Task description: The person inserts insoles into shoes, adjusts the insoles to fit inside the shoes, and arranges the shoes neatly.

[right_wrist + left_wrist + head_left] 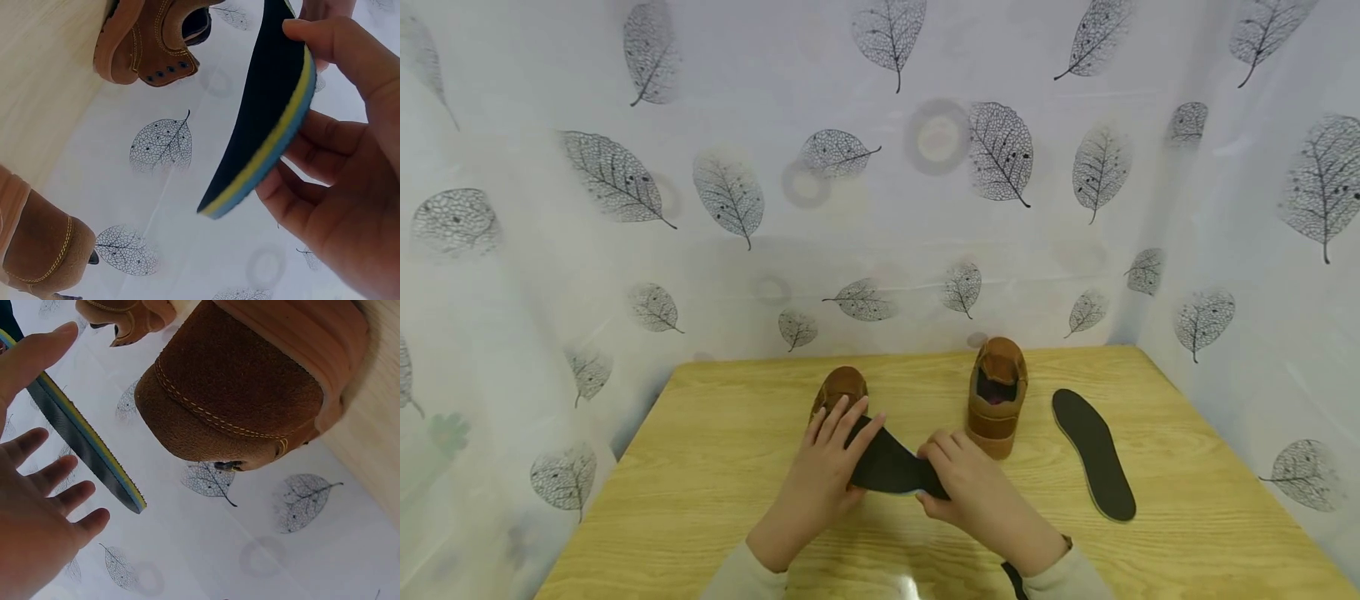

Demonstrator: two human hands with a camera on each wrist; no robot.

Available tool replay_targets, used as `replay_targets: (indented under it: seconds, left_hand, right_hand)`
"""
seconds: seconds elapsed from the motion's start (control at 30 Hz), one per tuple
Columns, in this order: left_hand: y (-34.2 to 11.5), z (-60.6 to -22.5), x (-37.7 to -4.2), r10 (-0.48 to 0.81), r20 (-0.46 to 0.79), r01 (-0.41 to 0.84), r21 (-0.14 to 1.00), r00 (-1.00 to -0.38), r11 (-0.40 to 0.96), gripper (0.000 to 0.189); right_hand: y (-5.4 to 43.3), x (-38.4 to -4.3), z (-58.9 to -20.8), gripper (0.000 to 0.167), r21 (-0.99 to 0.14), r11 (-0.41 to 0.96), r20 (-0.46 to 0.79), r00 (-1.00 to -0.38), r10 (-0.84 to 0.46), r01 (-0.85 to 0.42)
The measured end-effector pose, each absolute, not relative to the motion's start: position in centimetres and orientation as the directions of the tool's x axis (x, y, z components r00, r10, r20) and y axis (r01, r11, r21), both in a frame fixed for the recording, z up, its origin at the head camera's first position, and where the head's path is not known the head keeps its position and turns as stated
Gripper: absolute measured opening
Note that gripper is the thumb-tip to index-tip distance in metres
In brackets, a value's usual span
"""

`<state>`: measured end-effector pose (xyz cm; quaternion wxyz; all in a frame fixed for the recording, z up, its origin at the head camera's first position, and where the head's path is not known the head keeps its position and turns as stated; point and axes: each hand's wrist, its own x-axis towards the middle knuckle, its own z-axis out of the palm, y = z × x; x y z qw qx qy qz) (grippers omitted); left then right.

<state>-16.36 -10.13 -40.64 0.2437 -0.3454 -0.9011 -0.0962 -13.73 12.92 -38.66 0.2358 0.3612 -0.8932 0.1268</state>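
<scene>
Curved matte black insole point(886, 463), yellow-and-blue layered edge
Right hand point(972, 483) pinches one end; left hand point(822, 473) straddles it, fingers spread.

Pale sheeting point(887, 225) printed with dark skeletal leaves point(1000, 154) hangs behind a wood-grain tabletop point(700, 467) and along its left and right sides; a bright glint point(908, 587) marks its near edge.

Centre insole point(891, 464): black top, yellow-blue edge. Right insole point(1096, 457): black. Shoes point(997, 427): brown, yellow stitching. Desk point(722, 467): yellow wood grain. Backdrop point(808, 83): white, dark leaf print.
</scene>
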Motion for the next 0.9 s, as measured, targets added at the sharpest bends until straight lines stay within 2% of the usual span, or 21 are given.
replay_targets:
  seconds: [0.3, 0.57, 0.73, 0.8, 0.9]
  left_hand:
    - [-10.3, -40.5, -16.3, 0.624, 0.52, 0.707, -0.052, -0.584, 0.705, 0.097]
    - [-10.1, -40.5, -16.3, 0.624, 0.521, 0.703, -0.063, -0.582, 0.708, 0.093]
    - [-9.9, -40.5, -16.1, 0.618, 0.512, 0.679, -0.088, -0.597, 0.729, 0.087]
    - [-9.7, -40.4, -16.0, 0.622, 0.503, 0.672, -0.105, -0.6, 0.733, 0.085]
    - [-9.3, -40.2, -15.8, 0.633, 0.479, 0.667, -0.125, -0.608, 0.735, 0.081]
  right_hand:
    - [13.0, -13.7, -39.1, 0.046, -0.014, 0.705, 0.518, -0.608, -0.602, -0.709]
    - [12.7, -13.5, -39.2, 0.056, 0.017, 0.766, 0.45, -0.679, -0.579, -0.642]
    - [11.4, -13.3, -39.3, 0.074, 0.073, 0.814, 0.363, -0.745, -0.56, -0.577]
    - [10.7, -13.2, -39.4, 0.081, 0.095, 0.818, 0.353, -0.749, -0.561, -0.568]
    - [9.6, -13.2, -39.8, 0.083, 0.14, 0.817, 0.386, -0.729, -0.565, -0.559]
